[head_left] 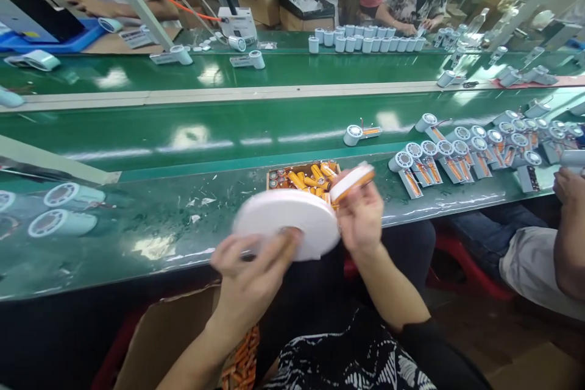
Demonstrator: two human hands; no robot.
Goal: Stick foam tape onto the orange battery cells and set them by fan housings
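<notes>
My left hand is closed on a large roll of white tape, with fingers at its centre hole. In my right hand, raised beside the roll, is an orange battery with a white strip along its upper side. Motion blurs both, and I cannot tell whether the strip still joins the roll. Behind the roll, at the bench edge, sits a shallow box of orange batteries, partly hidden by the roll.
Several light-blue fan units with orange inserts line the bench at right, beside a co-worker's hand. More light-blue units lie at left. Beyond runs a green conveyor. A carton with orange batteries stands below the bench.
</notes>
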